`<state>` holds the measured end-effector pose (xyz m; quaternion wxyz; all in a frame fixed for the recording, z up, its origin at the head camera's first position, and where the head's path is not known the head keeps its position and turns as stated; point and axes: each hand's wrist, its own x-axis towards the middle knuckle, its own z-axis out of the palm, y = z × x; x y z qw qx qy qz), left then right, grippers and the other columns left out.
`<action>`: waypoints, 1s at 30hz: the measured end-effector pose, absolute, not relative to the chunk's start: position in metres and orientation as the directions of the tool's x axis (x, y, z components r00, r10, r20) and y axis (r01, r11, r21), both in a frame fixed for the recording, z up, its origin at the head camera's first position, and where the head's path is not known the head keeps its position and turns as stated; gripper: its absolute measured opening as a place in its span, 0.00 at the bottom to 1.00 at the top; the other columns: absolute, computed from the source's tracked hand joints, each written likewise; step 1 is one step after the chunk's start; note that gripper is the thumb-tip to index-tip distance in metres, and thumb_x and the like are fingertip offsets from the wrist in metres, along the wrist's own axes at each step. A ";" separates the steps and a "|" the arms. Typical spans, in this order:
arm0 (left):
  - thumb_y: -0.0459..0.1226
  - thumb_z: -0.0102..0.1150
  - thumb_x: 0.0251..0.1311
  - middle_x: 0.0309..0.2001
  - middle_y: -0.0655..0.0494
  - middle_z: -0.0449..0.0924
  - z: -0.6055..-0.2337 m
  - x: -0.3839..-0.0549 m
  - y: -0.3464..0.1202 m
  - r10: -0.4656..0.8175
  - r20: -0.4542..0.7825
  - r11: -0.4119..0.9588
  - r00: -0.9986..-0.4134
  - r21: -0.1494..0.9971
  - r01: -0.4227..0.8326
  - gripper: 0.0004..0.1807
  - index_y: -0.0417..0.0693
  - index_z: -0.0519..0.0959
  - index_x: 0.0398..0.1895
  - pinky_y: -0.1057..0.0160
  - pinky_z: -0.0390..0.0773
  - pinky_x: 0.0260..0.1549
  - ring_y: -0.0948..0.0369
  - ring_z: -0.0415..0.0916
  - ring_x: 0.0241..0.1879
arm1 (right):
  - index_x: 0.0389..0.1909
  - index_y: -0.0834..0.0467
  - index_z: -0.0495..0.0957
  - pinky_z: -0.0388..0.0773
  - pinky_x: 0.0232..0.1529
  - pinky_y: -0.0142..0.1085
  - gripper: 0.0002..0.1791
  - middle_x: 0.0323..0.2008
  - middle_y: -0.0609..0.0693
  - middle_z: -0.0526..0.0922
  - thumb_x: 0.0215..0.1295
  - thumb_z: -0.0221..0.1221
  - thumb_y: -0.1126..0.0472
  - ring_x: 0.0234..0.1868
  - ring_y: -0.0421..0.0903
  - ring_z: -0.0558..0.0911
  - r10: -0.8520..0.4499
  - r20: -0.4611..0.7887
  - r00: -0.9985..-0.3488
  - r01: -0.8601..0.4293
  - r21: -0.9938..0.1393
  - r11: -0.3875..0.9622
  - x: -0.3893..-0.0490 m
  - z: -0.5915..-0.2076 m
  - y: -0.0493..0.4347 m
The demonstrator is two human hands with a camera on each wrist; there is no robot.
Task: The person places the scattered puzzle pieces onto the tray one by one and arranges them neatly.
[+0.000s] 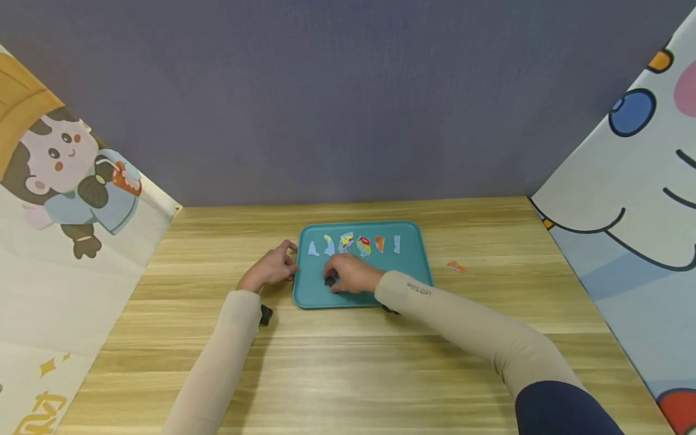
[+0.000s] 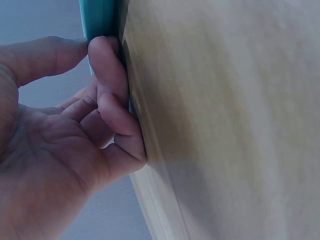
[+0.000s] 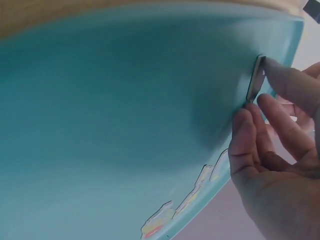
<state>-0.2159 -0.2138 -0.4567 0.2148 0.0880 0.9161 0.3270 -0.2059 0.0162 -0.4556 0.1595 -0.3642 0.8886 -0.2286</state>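
Note:
A teal tray point(image 1: 380, 300) lies on the wooden table, its left rim held between the thumb and curled fingers of my left hand point(image 1: 273, 266). In the left wrist view, that thumb meets the tray rim point(image 2: 100, 20) from above. Over the left part of the tray is my right hand point(image 1: 350, 273), thumb and fingertips pinching a small flat dark piece point(image 3: 256, 79). The piece stands on edge close to the tray's surface; its printed side, if any, cannot be seen. Several irregular flat printed pieces point(image 1: 363, 244) sit in a row along the tray's far side.
Right of the tray, a small orange piece point(image 1: 455, 266) lies on the wooden table point(image 1: 489, 314). A grey panel point(image 1: 348, 109) rises behind the table. Cartoon-printed walls stand at left point(image 1: 32, 290) and right point(image 1: 598, 241).

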 end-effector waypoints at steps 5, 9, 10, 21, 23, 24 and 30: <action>0.32 0.53 0.63 0.29 0.50 0.78 -0.456 -0.215 -0.213 0.307 -0.331 0.772 -0.893 0.635 0.030 0.23 0.41 0.59 0.59 0.60 0.70 0.28 0.57 0.73 0.26 | 0.44 0.57 0.83 0.71 0.46 0.33 0.20 0.38 0.45 0.81 0.48 0.73 0.57 0.42 0.41 0.76 -0.713 -0.146 -0.686 -0.575 -0.492 0.654 -0.203 -0.454 0.014; 0.33 0.54 0.63 0.29 0.50 0.78 -0.456 -0.214 -0.213 0.304 -0.333 0.777 -0.893 0.629 0.030 0.23 0.42 0.59 0.59 0.60 0.70 0.29 0.57 0.73 0.26 | 0.44 0.56 0.83 0.71 0.46 0.33 0.21 0.38 0.45 0.80 0.47 0.73 0.55 0.41 0.40 0.75 -0.730 -0.157 -0.665 -0.594 -0.481 0.644 -0.202 -0.453 0.013; 0.33 0.53 0.64 0.29 0.50 0.78 -0.456 -0.215 -0.214 0.305 -0.332 0.777 -0.893 0.628 0.032 0.23 0.42 0.59 0.60 0.60 0.70 0.30 0.57 0.73 0.27 | 0.44 0.55 0.83 0.70 0.46 0.32 0.21 0.38 0.44 0.80 0.47 0.73 0.55 0.41 0.40 0.75 -0.737 -0.161 -0.657 -0.601 -0.479 0.640 -0.201 -0.453 0.013; 0.32 0.54 0.62 0.27 0.51 0.78 -0.457 -0.217 -0.215 0.319 -0.314 0.771 -0.894 0.635 0.053 0.24 0.40 0.59 0.59 0.60 0.70 0.29 0.57 0.73 0.25 | 0.33 0.53 0.82 0.71 0.38 0.29 0.08 0.30 0.42 0.76 0.52 0.70 0.61 0.34 0.38 0.74 -0.728 -0.203 -0.655 -0.590 -0.464 0.661 -0.196 -0.452 0.006; 0.32 0.54 0.63 0.28 0.51 0.79 -0.457 -0.217 -0.215 0.319 -0.311 0.770 -0.895 0.635 0.054 0.24 0.40 0.60 0.59 0.60 0.70 0.29 0.57 0.73 0.25 | 0.33 0.53 0.82 0.71 0.37 0.30 0.07 0.29 0.41 0.77 0.53 0.69 0.61 0.33 0.38 0.74 -0.720 -0.190 -0.668 -0.582 -0.470 0.664 -0.196 -0.450 0.006; 0.32 0.54 0.63 0.27 0.51 0.79 -0.457 -0.216 -0.215 0.320 -0.312 0.770 -0.895 0.636 0.053 0.23 0.40 0.60 0.59 0.60 0.70 0.29 0.57 0.73 0.25 | 0.33 0.54 0.82 0.71 0.37 0.30 0.06 0.29 0.41 0.78 0.53 0.68 0.62 0.33 0.38 0.74 -0.716 -0.178 -0.675 -0.580 -0.473 0.663 -0.195 -0.449 0.006; 0.32 0.54 0.63 0.28 0.50 0.78 -0.456 -0.215 -0.214 0.317 -0.315 0.769 -0.895 0.638 0.048 0.23 0.40 0.59 0.59 0.60 0.69 0.29 0.57 0.73 0.25 | 0.37 0.59 0.84 0.74 0.38 0.31 0.06 0.32 0.46 0.82 0.60 0.62 0.63 0.34 0.39 0.78 -0.679 -0.094 -0.728 -0.553 -0.504 0.663 -0.195 -0.448 0.006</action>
